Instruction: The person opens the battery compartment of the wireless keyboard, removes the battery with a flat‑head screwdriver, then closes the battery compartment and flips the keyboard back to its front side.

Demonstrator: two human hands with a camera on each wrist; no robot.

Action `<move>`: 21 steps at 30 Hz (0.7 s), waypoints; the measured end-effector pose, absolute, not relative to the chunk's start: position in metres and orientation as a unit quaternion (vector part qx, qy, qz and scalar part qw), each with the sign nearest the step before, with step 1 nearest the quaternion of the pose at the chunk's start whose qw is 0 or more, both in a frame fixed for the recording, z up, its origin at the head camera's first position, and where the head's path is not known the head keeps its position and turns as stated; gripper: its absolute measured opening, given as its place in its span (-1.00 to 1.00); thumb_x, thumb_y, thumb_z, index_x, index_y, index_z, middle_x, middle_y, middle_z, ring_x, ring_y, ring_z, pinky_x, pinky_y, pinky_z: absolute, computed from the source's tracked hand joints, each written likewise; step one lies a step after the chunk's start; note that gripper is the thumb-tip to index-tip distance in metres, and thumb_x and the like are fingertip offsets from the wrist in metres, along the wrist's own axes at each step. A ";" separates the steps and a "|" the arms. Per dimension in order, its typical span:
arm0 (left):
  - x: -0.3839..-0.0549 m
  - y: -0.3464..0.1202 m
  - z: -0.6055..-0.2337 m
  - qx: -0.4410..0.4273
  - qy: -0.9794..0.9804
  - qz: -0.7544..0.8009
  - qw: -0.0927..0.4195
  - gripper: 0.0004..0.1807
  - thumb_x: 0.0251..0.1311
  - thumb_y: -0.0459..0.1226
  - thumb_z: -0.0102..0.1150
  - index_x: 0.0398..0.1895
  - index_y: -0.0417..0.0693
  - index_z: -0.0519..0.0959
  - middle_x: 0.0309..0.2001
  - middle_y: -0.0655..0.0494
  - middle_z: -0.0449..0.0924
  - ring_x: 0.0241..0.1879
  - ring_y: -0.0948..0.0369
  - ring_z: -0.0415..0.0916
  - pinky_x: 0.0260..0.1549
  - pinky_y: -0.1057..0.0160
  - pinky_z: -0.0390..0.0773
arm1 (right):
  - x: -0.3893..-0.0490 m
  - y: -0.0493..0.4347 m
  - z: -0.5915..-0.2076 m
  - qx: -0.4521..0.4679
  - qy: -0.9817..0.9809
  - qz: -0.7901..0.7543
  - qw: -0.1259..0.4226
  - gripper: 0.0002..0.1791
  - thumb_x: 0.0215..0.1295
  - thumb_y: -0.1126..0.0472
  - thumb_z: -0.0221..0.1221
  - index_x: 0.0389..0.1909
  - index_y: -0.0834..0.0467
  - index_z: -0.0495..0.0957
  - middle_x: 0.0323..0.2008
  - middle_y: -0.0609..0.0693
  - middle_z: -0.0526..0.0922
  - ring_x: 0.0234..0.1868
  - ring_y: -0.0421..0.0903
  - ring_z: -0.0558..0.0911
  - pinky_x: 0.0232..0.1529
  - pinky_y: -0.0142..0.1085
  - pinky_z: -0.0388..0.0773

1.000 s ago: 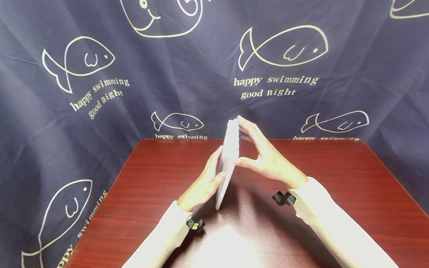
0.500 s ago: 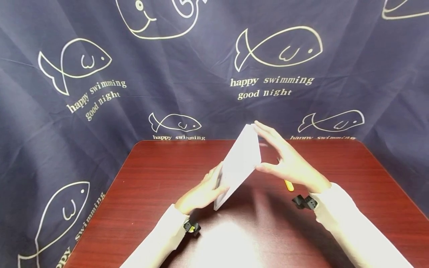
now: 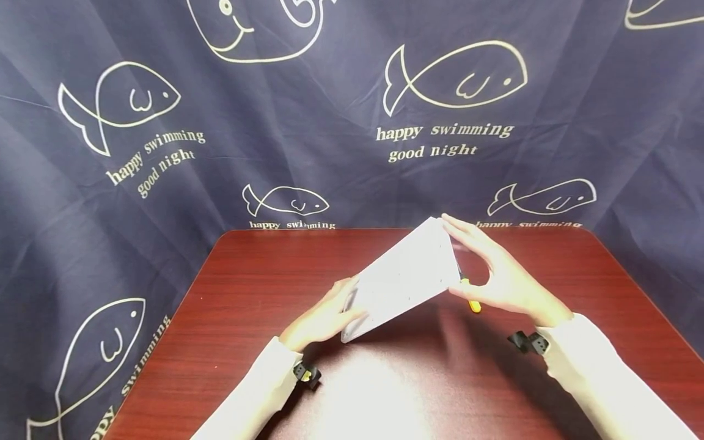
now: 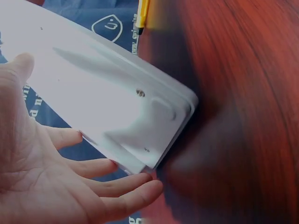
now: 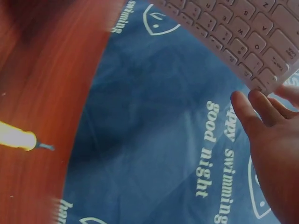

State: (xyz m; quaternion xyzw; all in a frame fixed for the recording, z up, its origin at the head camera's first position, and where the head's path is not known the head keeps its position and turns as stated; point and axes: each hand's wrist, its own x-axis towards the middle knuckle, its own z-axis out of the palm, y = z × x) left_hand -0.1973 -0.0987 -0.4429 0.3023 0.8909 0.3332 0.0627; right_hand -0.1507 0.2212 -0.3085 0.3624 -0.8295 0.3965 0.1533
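A white keyboard point(image 3: 404, 278) is held up at a slant over the table, its plain underside facing the head camera. Small screws point(image 4: 140, 93) dot that underside in the left wrist view. On the other face, rows of keys point(image 5: 247, 32) show in the right wrist view. My left hand point(image 3: 321, 315) grips the lower left end, thumb over the underside and fingers along the edge. At the raised right end, my right hand point(image 3: 508, 281) holds the short edge between thumb and fingertips. A yellow-handled screwdriver point(image 3: 475, 305) lies on the table, partly covered by the right hand.
The red-brown wooden table point(image 3: 264, 269) has rounded far corners. Directly behind it hangs a dark blue curtain point(image 3: 352, 140) with fish drawings and lettering. Bright glare covers the table's near middle.
The keyboard has turned from nearly edge-on, its right end swinging right and lower so the underside shows. My right hand moved right with it; the left shifted slightly left. The screwdriver came into view.
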 end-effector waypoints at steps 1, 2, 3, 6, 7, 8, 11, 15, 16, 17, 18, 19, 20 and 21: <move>-0.198 -0.100 -0.443 0.301 0.893 0.330 0.060 -0.15 0.24 0.20 -0.01 0.49 0.04 0.03 0.36 -0.02 0.10 0.31 0.14 0.09 0.22 0.08 0.17 | -0.151 0.223 -0.311 0.357 -0.834 0.393 0.150 -0.03 -0.20 0.46 0.43 0.34 0.32 0.24 0.38 0.12 0.18 0.27 0.01 0.33 0.27 -0.40 0.04; -0.199 -0.101 -0.443 0.299 0.895 0.326 0.059 -0.15 0.25 0.19 -0.01 0.49 0.01 0.03 0.36 -0.04 0.09 0.32 0.12 0.08 0.22 0.07 0.16 | -0.152 0.226 -0.314 0.353 -0.838 0.388 0.149 -0.03 -0.21 0.45 0.44 0.34 0.32 0.24 0.38 0.11 0.18 0.30 0.03 0.29 0.27 -0.41 0.02; -0.200 -0.103 -0.444 0.297 0.895 0.327 0.057 -0.15 0.26 0.17 -0.02 0.48 -0.02 0.02 0.36 -0.05 0.10 0.32 0.10 0.09 0.23 0.06 0.15 | -0.153 0.228 -0.318 0.353 -0.840 0.386 0.148 -0.03 -0.21 0.44 0.44 0.34 0.31 0.24 0.38 0.12 0.18 0.31 0.03 0.26 0.24 -0.44 0.05; -0.202 -0.107 -0.444 0.288 0.897 0.332 0.048 -0.18 0.29 0.12 -0.01 0.48 -0.07 0.02 0.36 -0.05 0.13 0.31 0.09 0.12 0.23 0.06 0.14 | -0.160 0.236 -0.333 0.356 -0.842 0.378 0.146 0.00 -0.22 0.41 0.46 0.36 0.27 0.24 0.38 0.10 0.17 0.29 -0.01 0.29 0.23 -0.47 0.06; -0.203 -0.108 -0.445 0.285 0.896 0.336 0.043 -0.20 0.30 0.09 -0.01 0.48 -0.09 0.03 0.36 -0.05 0.14 0.31 0.09 0.12 0.23 0.06 0.14 | -0.163 0.239 -0.338 0.357 -0.843 0.377 0.144 0.01 -0.22 0.40 0.47 0.37 0.25 0.23 0.39 0.08 0.17 0.29 -0.04 0.30 0.23 -0.47 0.06; -0.203 -0.109 -0.445 0.283 0.896 0.339 0.037 -0.22 0.31 0.06 0.00 0.48 -0.08 0.03 0.36 -0.05 0.15 0.31 0.09 0.13 0.23 0.07 0.13 | -0.165 0.242 -0.343 0.358 -0.844 0.372 0.145 0.02 -0.22 0.38 0.48 0.37 0.24 0.22 0.39 0.08 0.16 0.29 -0.05 0.29 0.23 -0.47 0.06; -0.205 -0.112 -0.447 0.278 0.894 0.351 0.021 -0.28 0.34 0.00 0.00 0.47 -0.07 0.06 0.35 -0.05 0.18 0.30 0.12 0.16 0.23 0.11 0.15 | -0.170 0.246 -0.353 0.354 -0.847 0.371 0.142 0.04 -0.21 0.34 0.48 0.40 0.16 0.21 0.40 -0.02 0.15 0.31 -0.11 0.25 0.22 -0.47 0.06; -0.207 -0.116 -0.450 0.278 0.889 0.364 0.005 -0.32 0.35 -0.06 0.01 0.46 -0.06 0.09 0.31 -0.10 0.23 0.26 0.10 0.25 0.19 0.13 0.23 | -0.164 0.243 -0.349 0.354 -0.845 0.375 0.141 0.03 -0.22 0.35 0.48 0.38 0.20 0.22 0.40 0.02 0.16 0.32 -0.09 0.23 0.20 -0.49 0.07; -0.208 -0.117 -0.451 0.278 0.888 0.366 0.003 -0.32 0.35 -0.08 0.01 0.46 -0.07 0.09 0.30 -0.11 0.25 0.25 0.09 0.27 0.18 0.13 0.24 | -0.163 0.243 -0.347 0.355 -0.845 0.376 0.140 0.03 -0.23 0.35 0.49 0.38 0.22 0.22 0.40 0.04 0.17 0.32 -0.09 0.24 0.20 -0.49 0.07; -0.209 -0.117 -0.452 0.278 0.889 0.364 0.003 -0.33 0.36 -0.08 0.01 0.45 -0.07 0.10 0.30 -0.12 0.26 0.24 0.09 0.28 0.18 0.14 0.25 | -0.164 0.243 -0.349 0.354 -0.846 0.374 0.139 0.05 -0.26 0.36 0.50 0.38 0.23 0.22 0.40 0.05 0.16 0.33 -0.08 0.23 0.20 -0.50 0.06; -0.209 -0.118 -0.452 0.277 0.890 0.364 0.002 -0.34 0.36 -0.09 0.01 0.45 -0.08 0.10 0.29 -0.12 0.26 0.24 0.08 0.28 0.18 0.13 0.25 | -0.165 0.244 -0.351 0.354 -0.847 0.372 0.138 0.07 -0.27 0.33 0.51 0.38 0.23 0.22 0.39 0.07 0.16 0.32 -0.06 0.24 0.21 -0.49 0.06; -0.209 -0.119 -0.452 0.275 0.891 0.360 0.001 -0.35 0.36 -0.10 0.01 0.44 -0.09 0.12 0.29 -0.11 0.27 0.25 0.08 0.26 0.18 0.12 0.24 | -0.169 0.247 -0.358 0.351 -0.848 0.374 0.136 0.09 -0.29 0.30 0.53 0.38 0.21 0.22 0.40 0.07 0.16 0.32 -0.04 0.24 0.22 -0.45 0.07; -0.210 -0.119 -0.453 0.272 0.894 0.357 0.000 -0.35 0.36 -0.09 0.00 0.44 -0.09 0.13 0.29 -0.10 0.27 0.25 0.09 0.25 0.19 0.12 0.23 | -0.174 0.252 -0.368 0.346 -0.850 0.374 0.135 0.11 -0.30 0.26 0.55 0.39 0.20 0.21 0.40 0.08 0.16 0.31 -0.02 0.25 0.23 -0.42 0.07; -0.210 -0.120 -0.453 0.269 0.896 0.353 0.000 -0.36 0.36 -0.09 0.00 0.43 -0.10 0.15 0.29 -0.08 0.27 0.26 0.10 0.24 0.20 0.11 0.21 | -0.175 0.252 -0.370 0.358 -0.838 0.391 0.129 0.08 -0.23 0.21 0.53 0.40 0.17 0.21 0.40 0.07 0.16 0.31 -0.02 0.26 0.25 -0.37 0.08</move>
